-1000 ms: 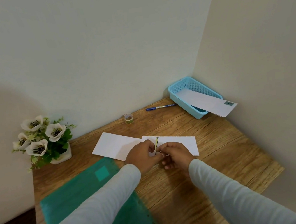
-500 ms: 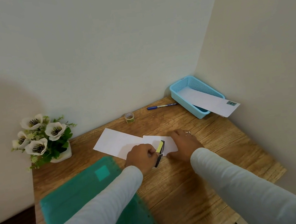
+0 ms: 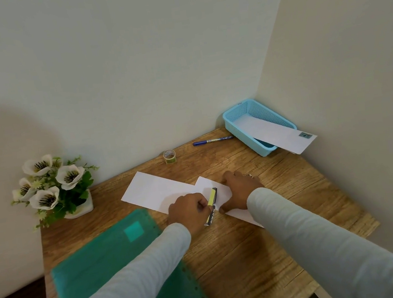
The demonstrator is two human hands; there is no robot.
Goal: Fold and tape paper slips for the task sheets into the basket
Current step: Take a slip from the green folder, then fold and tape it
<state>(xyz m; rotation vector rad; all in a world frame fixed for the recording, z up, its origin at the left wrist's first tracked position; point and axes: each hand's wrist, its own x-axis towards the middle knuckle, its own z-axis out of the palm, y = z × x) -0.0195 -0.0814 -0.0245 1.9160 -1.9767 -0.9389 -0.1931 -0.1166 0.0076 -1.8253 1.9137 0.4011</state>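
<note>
- left hand (image 3: 190, 209) curled round yellow-black cutter (image 3: 212, 205)
- right hand (image 3: 239, 188) flat, fingers spread, pressing paper slip (image 3: 212, 189), holding nothing
- basket (image 3: 258, 125) at 2 o'clock, taped slip (image 3: 278, 135) overhanging its rim

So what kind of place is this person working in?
Probably a home or small-office desk corner: a wooden table set against plain walls, with a pot of white artificial flowers, a green plastic folder and a light blue mesh basket holding paper.

The wooden table (image 3: 266, 252) carries a green plastic folder (image 3: 101, 269) near left. Far right stands a light-blue mesh basket (image 3: 241, 120); white paper slips (image 3: 155, 189) lie centrally.
</note>
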